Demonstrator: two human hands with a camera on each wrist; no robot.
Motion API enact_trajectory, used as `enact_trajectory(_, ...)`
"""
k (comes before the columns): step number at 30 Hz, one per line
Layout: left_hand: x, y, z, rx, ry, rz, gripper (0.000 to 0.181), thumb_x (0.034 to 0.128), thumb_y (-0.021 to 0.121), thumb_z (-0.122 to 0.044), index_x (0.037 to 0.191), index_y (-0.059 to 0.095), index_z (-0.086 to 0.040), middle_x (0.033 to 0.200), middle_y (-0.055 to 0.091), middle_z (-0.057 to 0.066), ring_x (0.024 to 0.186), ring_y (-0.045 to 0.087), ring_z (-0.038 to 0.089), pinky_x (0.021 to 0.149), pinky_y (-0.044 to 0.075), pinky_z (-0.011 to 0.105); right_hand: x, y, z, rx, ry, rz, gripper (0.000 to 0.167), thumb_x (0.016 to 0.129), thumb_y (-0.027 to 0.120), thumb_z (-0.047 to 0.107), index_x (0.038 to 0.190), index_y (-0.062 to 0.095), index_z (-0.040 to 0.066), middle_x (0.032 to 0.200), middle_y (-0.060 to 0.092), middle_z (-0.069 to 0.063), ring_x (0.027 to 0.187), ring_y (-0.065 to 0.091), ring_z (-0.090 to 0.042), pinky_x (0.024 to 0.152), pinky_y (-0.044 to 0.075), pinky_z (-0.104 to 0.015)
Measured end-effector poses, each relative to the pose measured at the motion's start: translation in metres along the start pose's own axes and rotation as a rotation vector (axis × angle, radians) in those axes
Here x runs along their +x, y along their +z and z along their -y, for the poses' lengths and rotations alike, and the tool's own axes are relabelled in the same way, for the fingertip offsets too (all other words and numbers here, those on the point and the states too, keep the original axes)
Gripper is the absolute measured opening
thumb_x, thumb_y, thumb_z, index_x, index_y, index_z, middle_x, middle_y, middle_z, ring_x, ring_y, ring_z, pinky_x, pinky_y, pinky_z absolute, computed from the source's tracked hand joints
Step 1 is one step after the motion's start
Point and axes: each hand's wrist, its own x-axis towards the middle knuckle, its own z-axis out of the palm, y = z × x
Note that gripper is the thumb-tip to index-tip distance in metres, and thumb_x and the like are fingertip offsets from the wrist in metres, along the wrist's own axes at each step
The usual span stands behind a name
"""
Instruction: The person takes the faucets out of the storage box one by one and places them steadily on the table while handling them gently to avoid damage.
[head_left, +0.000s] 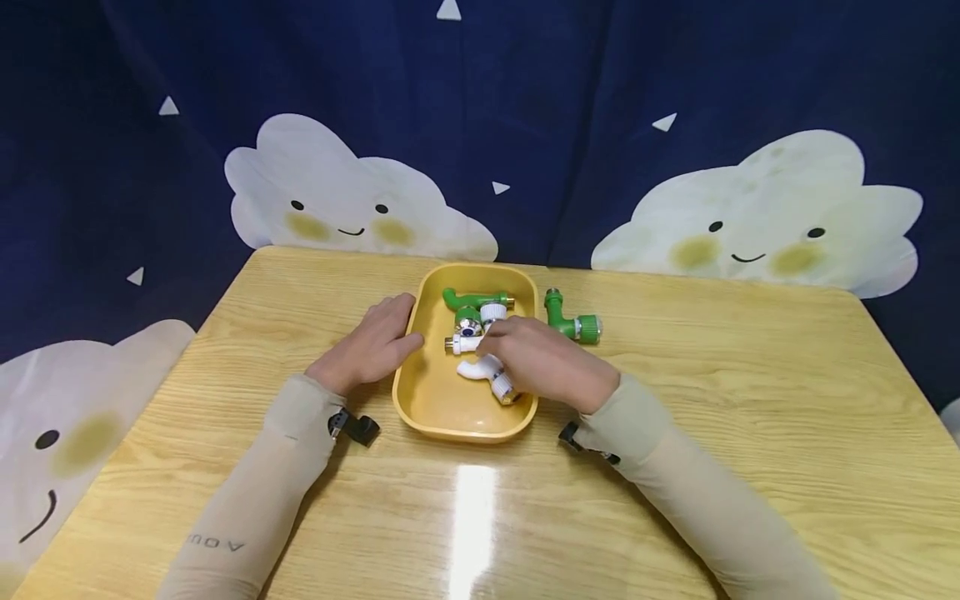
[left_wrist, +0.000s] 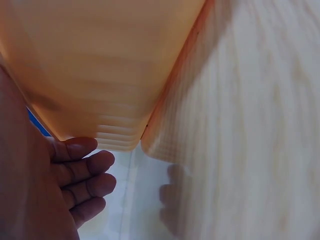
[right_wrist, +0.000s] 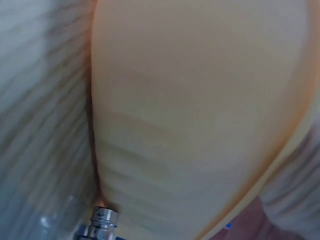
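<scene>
A yellow plastic tub [head_left: 457, 417] holds green and white taps. My left hand [head_left: 375, 342] is at its left rim, the thumb over the edge and the fingers [left_wrist: 87, 182] along the outer wall. My right hand [head_left: 543, 358] reaches over the right rim, fingers bent down onto a white tap [head_left: 467, 344] with a brass thread; the thumb and fingertips are hidden. Just below that hand lies another white tap [head_left: 480, 369]. A green tap [head_left: 480, 301] sits at the tub's far end, near a green knob [head_left: 467, 318] and a white knob [head_left: 492, 312].
Outside the tub, a green tap [head_left: 581, 327] lies on the wooden table [head_left: 712, 375] beyond my right hand. At the table's back hangs a dark blue curtain [head_left: 540, 125] with cloud prints. Each wrist wears a small black camera.
</scene>
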Motion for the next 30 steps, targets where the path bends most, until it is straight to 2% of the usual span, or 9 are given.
enact_trajectory(5, -0.0020, 0.0009, 0.0015, 0.003, -0.005, -0.003, 0.027, 0.0940, 0.049, -0.025, 0.113, 0.050, -0.005, 0.099, 0.053, 0.011, 0.096, 0.047, 0.029, 0.089, 0.036, 0.041, 0.0033, -0.0020, 0.0006, -0.028, -0.017, 0.052, 0.034, 0.084, 0.071, -0.005, 0.113, 0.076, 0.012, 0.111, 0.070, -0.004, 0.102, 0.066, -0.022, 0.093, 0.055, -0.038)
enact_trajectory(11, -0.0004, -0.0007, -0.0019, -0.006, 0.010, -0.012, 0.027, 0.0935, 0.049, -0.025, 0.112, 0.050, -0.006, 0.099, 0.053, 0.011, 0.096, 0.047, 0.029, 0.089, 0.037, 0.042, 0.0051, -0.0079, -0.0006, -0.034, 0.019, 0.123, 0.042, 0.085, 0.071, -0.007, 0.121, 0.076, 0.014, 0.120, 0.068, -0.005, 0.112, 0.062, -0.025, 0.103, 0.052, -0.038)
enact_trajectory(16, 0.0002, -0.0002, -0.0034, 0.002, 0.016, -0.002, 0.029, 0.0941, 0.049, -0.024, 0.115, 0.051, -0.005, 0.102, 0.054, 0.012, 0.098, 0.048, 0.029, 0.091, 0.038, 0.043, 0.0049, -0.0084, -0.0027, -0.023, 0.024, 0.161, 0.049, 0.085, 0.068, -0.009, 0.125, 0.075, 0.018, 0.124, 0.065, -0.007, 0.113, 0.060, -0.027, 0.103, 0.051, -0.039)
enact_trajectory(26, -0.0009, -0.0011, -0.0028, -0.006, -0.004, 0.002, 0.033, 0.0943, 0.048, -0.025, 0.119, 0.050, -0.004, 0.106, 0.056, 0.013, 0.102, 0.048, 0.029, 0.093, 0.037, 0.044, 0.0057, -0.0072, -0.0037, 0.074, 0.077, 0.137, 0.048, 0.088, 0.062, -0.010, 0.121, 0.078, 0.021, 0.122, 0.067, -0.006, 0.115, 0.060, -0.025, 0.105, 0.049, -0.040)
enact_trajectory(30, 0.0001, -0.0006, -0.0030, -0.014, 0.006, 0.008, 0.032, 0.0951, 0.048, -0.025, 0.119, 0.050, -0.004, 0.107, 0.056, 0.015, 0.103, 0.048, 0.031, 0.095, 0.037, 0.046, 0.0041, -0.0059, -0.0033, 0.072, 0.082, 0.127, 0.047, 0.087, 0.064, -0.010, 0.119, 0.078, 0.021, 0.122, 0.067, -0.005, 0.114, 0.060, -0.024, 0.103, 0.049, -0.039)
